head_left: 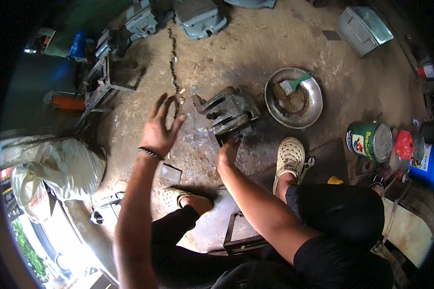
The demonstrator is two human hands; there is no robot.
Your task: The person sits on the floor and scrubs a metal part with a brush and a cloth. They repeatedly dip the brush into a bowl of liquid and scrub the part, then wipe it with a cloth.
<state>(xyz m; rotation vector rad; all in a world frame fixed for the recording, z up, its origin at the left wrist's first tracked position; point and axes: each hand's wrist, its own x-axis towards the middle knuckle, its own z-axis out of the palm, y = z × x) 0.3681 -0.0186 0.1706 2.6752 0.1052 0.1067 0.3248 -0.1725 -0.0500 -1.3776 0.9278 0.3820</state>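
My right hand (pixel 228 153) is reaching down with its fingers curled together against the near edge of the grey, blocky metal casting (pixel 228 111) lying on the stained concrete floor (pixel 255 43); whether they are gripping it I cannot tell. My left hand (pixel 160 127) is hovering just left of it, fingers spread wide, holding nothing. A round metal pan (pixel 313 98) holding a green-handled brush (pixel 295 84) is sitting just right of the casting, beyond my cream perforated clog (pixel 289 156).

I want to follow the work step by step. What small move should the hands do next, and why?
Probably bring the left hand down onto the metal block to steady it. That hand hangs open above the floor, touching nothing, while the right hand alone reaches the block's near edge.
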